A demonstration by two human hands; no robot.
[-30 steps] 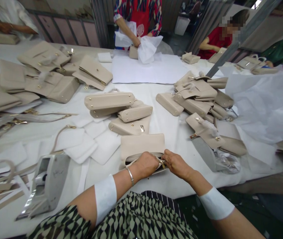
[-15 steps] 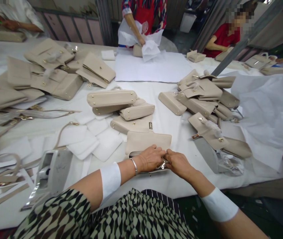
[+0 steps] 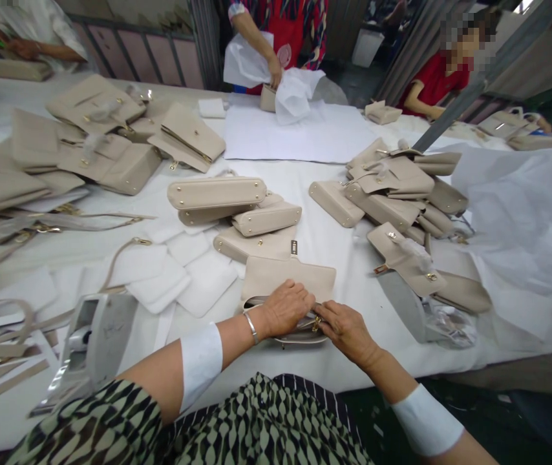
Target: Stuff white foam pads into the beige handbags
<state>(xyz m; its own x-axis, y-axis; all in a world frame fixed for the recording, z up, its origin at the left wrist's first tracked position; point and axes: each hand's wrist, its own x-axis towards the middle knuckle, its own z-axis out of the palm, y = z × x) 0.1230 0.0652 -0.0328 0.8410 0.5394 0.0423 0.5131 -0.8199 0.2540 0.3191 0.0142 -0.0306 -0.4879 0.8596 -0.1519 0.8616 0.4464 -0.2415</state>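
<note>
A beige leather handbag [image 3: 288, 276] lies flat on the white table right in front of me, its flap towards the far side. My left hand [image 3: 286, 309] presses on its near edge, with a metal bangle on the wrist. My right hand [image 3: 346, 332] pinches at a small gold clasp [image 3: 315, 324] on the bag's front, and the fingertips of both hands nearly meet there. A thin strap [image 3: 260, 301] runs under my left hand. My fingers hide most of the clasp.
Stacked beige bags [image 3: 237, 216] stand just beyond my hands, with white foam pads [image 3: 186, 278] to their left. A silver-edged plastic sleeve [image 3: 94, 349] lies at the left and white tissue sheets [image 3: 523, 213] at the right. Across the table, a person's hands [image 3: 276, 81] wrap a bag in tissue.
My left hand has slid from the bag's near edge further onto it, and the bag has turned slightly. My right hand stays at the clasp.
</note>
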